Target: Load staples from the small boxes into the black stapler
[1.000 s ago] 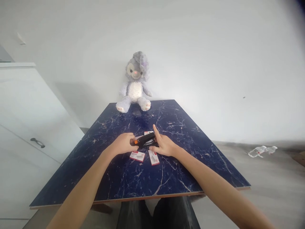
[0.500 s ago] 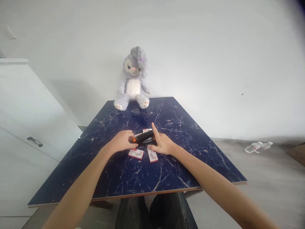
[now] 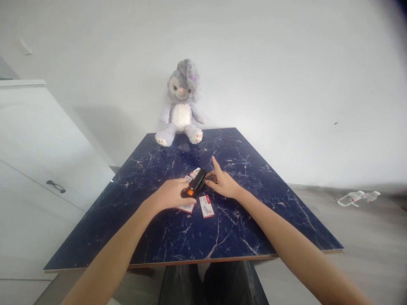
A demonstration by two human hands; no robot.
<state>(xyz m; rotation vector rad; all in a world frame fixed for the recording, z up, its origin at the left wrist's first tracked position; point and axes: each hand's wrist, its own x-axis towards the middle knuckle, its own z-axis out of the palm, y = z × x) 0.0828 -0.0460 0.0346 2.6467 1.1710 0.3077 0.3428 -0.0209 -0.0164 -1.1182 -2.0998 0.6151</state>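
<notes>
A black stapler (image 3: 199, 179) with an orange part at its near end is tilted between my hands above the table. My left hand (image 3: 173, 195) is closed around the near, orange end. My right hand (image 3: 224, 183) is at the stapler's right side, thumb and bent fingers against its edge, while the index finger points up and away. Flat white-and-red boxes lie around it: one box (image 3: 206, 206) just in front, another box (image 3: 186, 208) partly under my left hand, and a further box (image 3: 194, 172) behind the stapler. The stapler's underside is hidden.
A grey plush rabbit (image 3: 182, 106) sits at the back of the dark blue marbled table (image 3: 254, 212), against the wall. A white cabinet (image 3: 41, 169) stands to the left. Clear plastic bottles (image 3: 358, 198) lie on the floor to the right.
The stapler has turned steeper, its far end swinging away from me. My left hand has moved right over the near-left box. My right hand's fingers have bent inward. The view has shifted slightly.
</notes>
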